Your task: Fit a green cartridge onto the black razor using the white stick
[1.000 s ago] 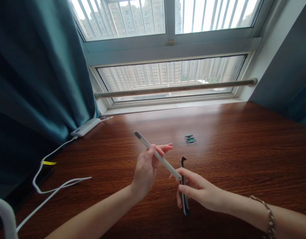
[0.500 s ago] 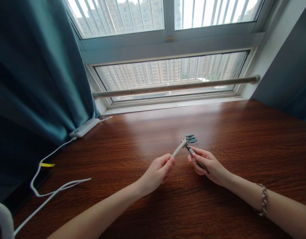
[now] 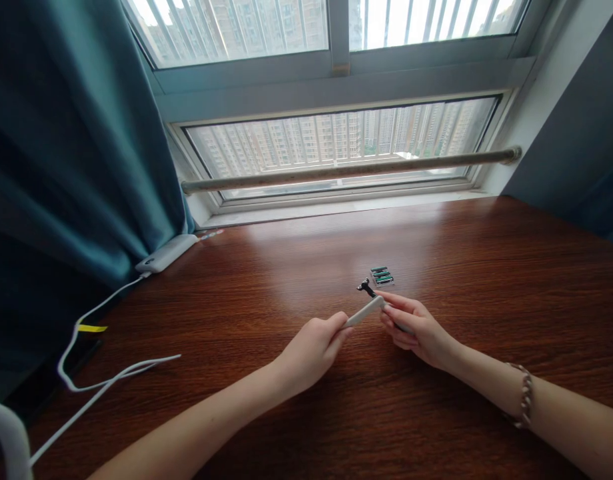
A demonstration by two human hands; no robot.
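1. The wooden desk (image 3: 486,280) fills most of the view. Both hands are lower and farther out over it than 1 second ago, when they were up in the air close to the camera.
2. The left hand (image 3: 314,347) is closed around a white stick-shaped handle (image 3: 364,311). Before, that stick stuck up and to the left. Now it lies low and points to the right, at the other hand.
3. The right hand (image 3: 416,327) is closed around a thin dark razor handle (image 3: 369,289). Its hooked tip pokes out past the fingers, just beside the small pack of green razor heads (image 3: 381,276).
4. Half a second ago both tips were right at the pack. Now the white tip has pulled back and meets the right fingers, so I think the 2 long parts are being brought together near the pack.
5. Hard to see: most of the dark handle hides inside the right hand. I cannot tell if the white stick touches it or only the fingers. The pack is too small to count its pieces for sure.
6. At the left, a white cable (image 3: 111,373) runs off the bottom edge, and the white power bank (image 3: 166,253) sits half under the blue curtain (image 3: 61,133).
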